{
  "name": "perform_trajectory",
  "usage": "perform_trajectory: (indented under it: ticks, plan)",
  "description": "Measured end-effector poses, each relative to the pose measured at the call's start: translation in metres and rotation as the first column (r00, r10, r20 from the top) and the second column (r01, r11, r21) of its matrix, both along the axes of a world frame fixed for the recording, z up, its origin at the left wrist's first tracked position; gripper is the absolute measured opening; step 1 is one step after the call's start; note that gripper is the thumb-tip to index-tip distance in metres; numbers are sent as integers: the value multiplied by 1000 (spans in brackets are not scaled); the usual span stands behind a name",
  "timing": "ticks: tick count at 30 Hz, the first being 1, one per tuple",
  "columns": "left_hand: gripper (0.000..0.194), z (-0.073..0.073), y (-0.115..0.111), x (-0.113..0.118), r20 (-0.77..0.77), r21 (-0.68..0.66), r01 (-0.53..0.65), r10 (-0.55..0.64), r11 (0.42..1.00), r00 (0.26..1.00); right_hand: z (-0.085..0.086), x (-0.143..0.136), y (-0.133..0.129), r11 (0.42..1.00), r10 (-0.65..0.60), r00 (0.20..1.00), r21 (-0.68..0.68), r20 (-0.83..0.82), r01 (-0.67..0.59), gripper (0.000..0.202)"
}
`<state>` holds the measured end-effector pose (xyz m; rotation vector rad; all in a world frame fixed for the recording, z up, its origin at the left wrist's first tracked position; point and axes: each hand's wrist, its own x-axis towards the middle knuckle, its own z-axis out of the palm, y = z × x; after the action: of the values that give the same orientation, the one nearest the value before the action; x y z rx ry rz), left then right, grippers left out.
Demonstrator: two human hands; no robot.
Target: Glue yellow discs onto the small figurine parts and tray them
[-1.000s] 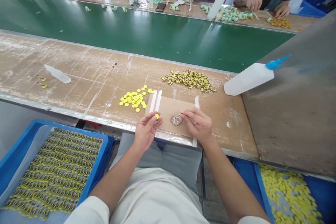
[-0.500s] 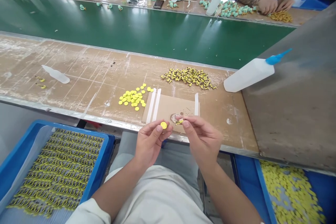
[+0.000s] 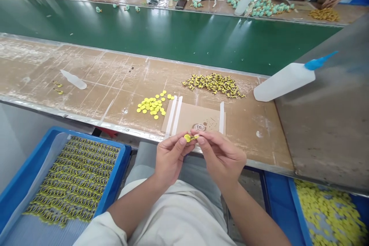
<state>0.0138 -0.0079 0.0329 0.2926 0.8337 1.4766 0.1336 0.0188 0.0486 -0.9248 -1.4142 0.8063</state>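
Between thumb and fingers, my left hand [image 3: 170, 157] pinches a yellow disc [image 3: 187, 138]. My right hand [image 3: 221, 154] is closed on a small yellow-and-dark piece [image 3: 195, 137], its tip meeting the disc or nearly so; contact is hard to make out. Both hands are raised over the table's front edge, just before a cardboard sheet [image 3: 191, 117] with white tape strips and a whitish ring-shaped smear. Left of the sheet lies a loose heap of yellow discs [image 3: 152, 106]. Beyond it is a pile of small yellow-and-dark pieces [image 3: 215, 83].
A white squeeze bottle [image 3: 284, 82] leans by a metal panel [image 3: 325, 123] at right. Blue trays hold rows of yellow-and-dark parts [image 3: 77, 177] at lower left and yellow discs [image 3: 328, 211] at lower right. Past the green belt [image 3: 161, 30], co-workers handle small parts.
My hands have come together, bringing the small piece up to the disc. The view has shifted slightly. Across the belt, the right-hand co-worker's hands have moved apart.
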Motion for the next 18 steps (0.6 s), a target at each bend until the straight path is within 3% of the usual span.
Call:
perform_trajectory:
  ticks: [18]
  plan:
    - [23, -2, -1, 2, 4, 15, -33, 33, 999, 999, -4, 1, 0, 999, 17, 1000, 46, -9, -16, 21]
